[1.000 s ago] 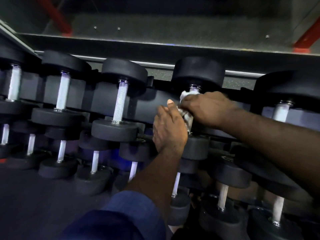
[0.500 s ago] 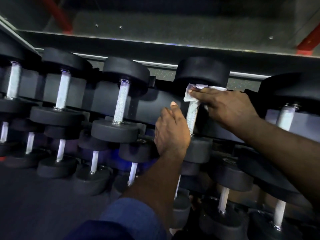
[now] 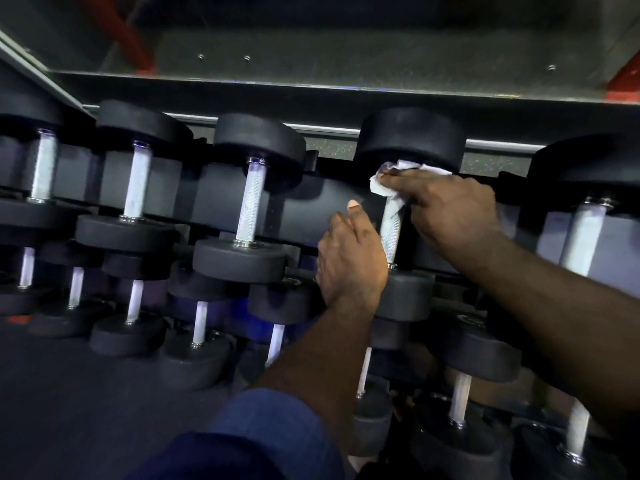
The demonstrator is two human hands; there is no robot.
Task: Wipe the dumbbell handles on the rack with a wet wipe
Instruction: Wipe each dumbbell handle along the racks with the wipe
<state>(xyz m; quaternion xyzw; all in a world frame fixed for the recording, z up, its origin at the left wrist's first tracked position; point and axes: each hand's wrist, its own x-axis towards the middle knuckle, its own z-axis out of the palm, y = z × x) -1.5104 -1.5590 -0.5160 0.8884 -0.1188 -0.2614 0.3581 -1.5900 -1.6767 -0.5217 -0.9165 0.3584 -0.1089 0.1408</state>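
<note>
Head camera: your right hand (image 3: pixel 453 216) is closed over the wet wipe (image 3: pixel 384 183), pinching it against the top end of a dumbbell handle (image 3: pixel 390 233), right under the upper weight (image 3: pixel 408 140). The wipe is white and bunched, and it folds round the upper part of the handle. Below it the knurled metal is bare down to the lower weight (image 3: pixel 405 296). Your forefinger lies stretched across the wipe, and your other fingers curl away behind the bar.

Your left hand (image 3: pixel 349 261) sits just left of the same handle with its back to the camera and its thumb pointing up. Its edge touches the lower part of the bar. Its fingers are hidden, so whether they grip anything cannot be told. A blue sleeve (image 3: pixel 277 427) covers that forearm.

The dumbbell you are wiping rests in the top row of the rack (image 3: pixel 332 199), between a smaller dumbbell (image 3: pixel 251 202) on its left and a bigger dumbbell (image 3: pixel 585 230) on its right. More rows lie below.
</note>
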